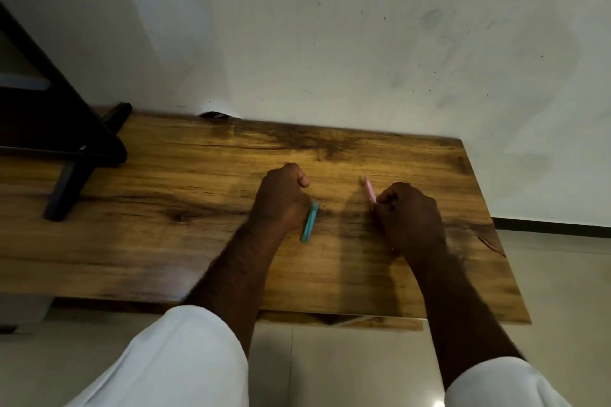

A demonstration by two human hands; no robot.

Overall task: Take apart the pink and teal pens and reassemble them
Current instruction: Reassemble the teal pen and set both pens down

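Table (198, 208): wood grain, smooth, slight sheen. Teal pen (310, 222) and pink pen (369, 189): smooth plastic. Sleeves (185, 363): white cloth. Wall (363, 43): matt, scuffed. Floor (357, 367): glossy tile.

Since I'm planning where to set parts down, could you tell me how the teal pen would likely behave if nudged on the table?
The teal pen, jutting straight from the left hand, is probably stiff and light. Its body looks flat-sided, so it may slide rather than roll on the glossy table; blur leaves that uncertain.
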